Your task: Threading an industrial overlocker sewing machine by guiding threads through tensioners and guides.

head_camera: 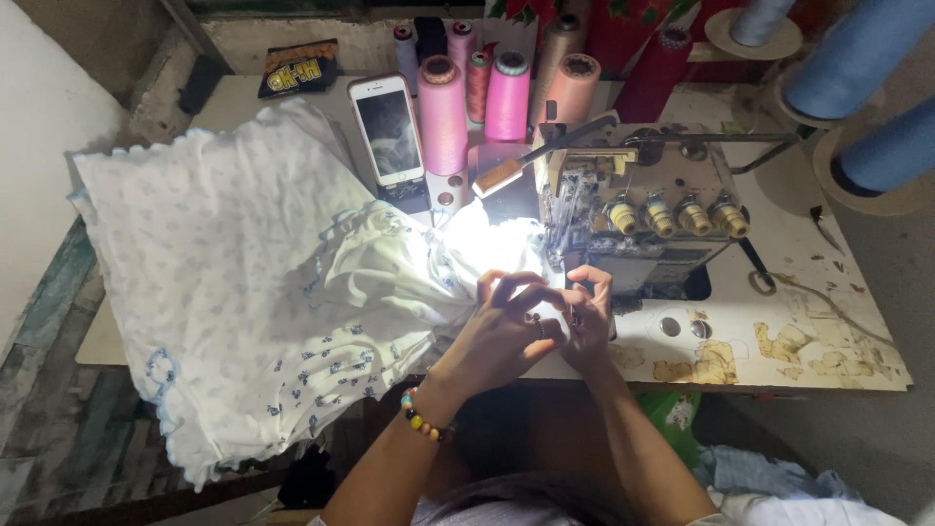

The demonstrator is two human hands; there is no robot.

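Hands, two: left hand (502, 331) and right hand (587, 317) pinch white fabric (243, 282) beside sewing machine (643, 205).

Pale desk (847, 331), top worn, veneer peeling in brown patches near front right edge. Overlock sewing machine (638, 209) sits mid-desk, lamp lit. White floral fabric (224, 282) heaped over left half, spilling past front edge. Smartphone (388, 131) propped upright behind fabric. Pink thread cones (443, 112) clustered at back. Small scissors (826, 229) near right edge. Dark packet (294, 68) at far left corner.
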